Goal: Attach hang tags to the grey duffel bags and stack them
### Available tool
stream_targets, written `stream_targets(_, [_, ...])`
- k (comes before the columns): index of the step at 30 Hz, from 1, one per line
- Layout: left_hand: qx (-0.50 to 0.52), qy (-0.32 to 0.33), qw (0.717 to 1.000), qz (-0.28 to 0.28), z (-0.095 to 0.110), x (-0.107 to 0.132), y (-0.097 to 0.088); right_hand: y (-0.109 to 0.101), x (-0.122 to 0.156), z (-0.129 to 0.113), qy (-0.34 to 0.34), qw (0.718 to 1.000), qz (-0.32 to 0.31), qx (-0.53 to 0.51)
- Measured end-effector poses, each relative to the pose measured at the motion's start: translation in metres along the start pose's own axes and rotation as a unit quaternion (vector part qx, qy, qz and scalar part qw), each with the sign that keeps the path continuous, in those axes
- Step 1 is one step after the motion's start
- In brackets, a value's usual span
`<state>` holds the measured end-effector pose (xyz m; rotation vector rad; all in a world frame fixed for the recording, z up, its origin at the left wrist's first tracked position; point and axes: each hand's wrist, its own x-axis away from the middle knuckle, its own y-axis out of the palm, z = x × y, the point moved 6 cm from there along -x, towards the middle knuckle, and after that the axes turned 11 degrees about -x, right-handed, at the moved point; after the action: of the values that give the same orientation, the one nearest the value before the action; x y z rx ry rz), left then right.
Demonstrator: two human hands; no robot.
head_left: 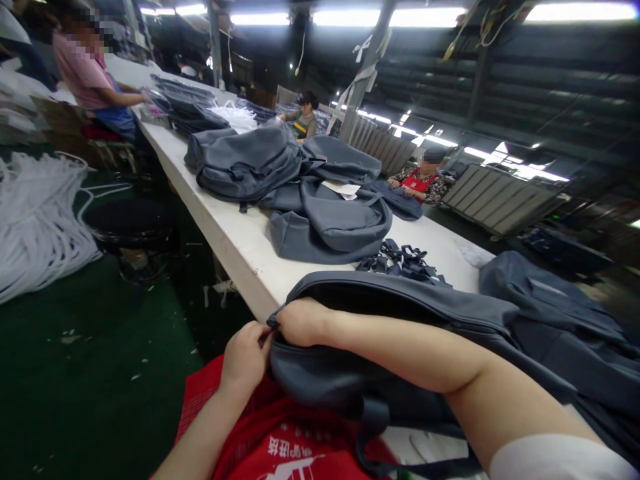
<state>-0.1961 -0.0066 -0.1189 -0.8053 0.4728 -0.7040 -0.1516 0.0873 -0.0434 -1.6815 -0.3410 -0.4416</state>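
A dark grey-blue backpack [395, 287] lies across the table's near edge and my lap, its long zip opening gaping. At the left end of that opening my left hand [246, 353] is closed, pinching the bag's edge from outside with thumb and fingers. My right hand [304, 322] reaches across the opening to the same corner, its fingers curled down over the edge and partly hidden. The two hands almost meet there. A loose strap [373, 420] hangs from the front of the bag over my red apron [300, 447].
More backpacks [330, 220] are piled on the white table [235, 240], beside a heap of short dark straps [405, 260]. Another bag [545, 300] lies at the right. A black stool [130, 227] and white cord bundles [40, 220] stand left. Several people work along the table.
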Motion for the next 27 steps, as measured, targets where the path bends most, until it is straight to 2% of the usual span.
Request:
stream_targets(3, [-0.011,0.007,1.0,-0.001,0.003,0.0,0.001,0.003,0.003,-0.005,-0.008,1.0,0.016,0.01])
stream_targets(8, [-0.027,-0.002,1.0,-0.002,0.0,-0.001,0.0,0.014,0.002,-0.012,-0.024,1.0,-0.012,0.016])
stream_targets(10, [-0.033,-0.004,0.999,0.0,-0.005,-0.002,-0.004,0.012,0.009,-0.007,-0.017,1.0,-0.015,-0.007])
stream_targets(12, [-0.002,0.008,1.0,0.029,-0.006,-0.002,-0.015,0.001,0.025,0.0,-0.02,0.998,0.016,-0.057])
stream_targets(14, [0.051,0.048,0.994,0.089,0.0,-0.002,-0.034,-0.017,0.05,0.008,-0.053,0.991,0.078,-0.096])
stream_targets(16, [0.069,0.115,0.98,0.147,0.017,-0.003,-0.056,-0.033,0.08,0.02,-0.063,0.984,0.143,-0.088])
stream_targets(17, [0.061,0.154,0.973,0.159,0.029,-0.004,-0.063,-0.037,0.093,0.028,-0.042,0.983,0.166,-0.07])
stream_targets(19, [0.029,0.23,0.961,0.15,0.056,-0.011,-0.069,-0.035,0.117,0.049,0.046,0.98,0.191,-0.039])
stream_targets(20, [0.013,0.265,0.955,0.132,0.069,-0.016,-0.066,-0.028,0.126,0.058,0.093,0.978,0.182,-0.036])
stream_targets(22, [-0.023,0.316,0.945,0.083,0.089,-0.03,-0.052,-0.001,0.138,0.068,0.137,0.984,0.092,-0.072])
stream_targets(24, [-0.048,0.331,0.942,0.037,0.097,-0.045,-0.031,0.032,0.148,0.063,0.114,0.985,-0.017,-0.129])
stream_targets(25, [-0.047,0.327,0.944,0.021,0.098,-0.052,-0.021,0.043,0.154,0.057,0.093,0.984,-0.041,-0.15])
stream_targets(26, [-0.037,0.32,0.947,0.015,0.098,-0.059,-0.013,0.05,0.162,0.051,0.073,0.984,-0.03,-0.159])
stream_targets(27, [-0.024,0.311,0.95,0.015,0.099,-0.065,-0.007,0.05,0.171,0.044,0.056,0.986,0.012,-0.157])
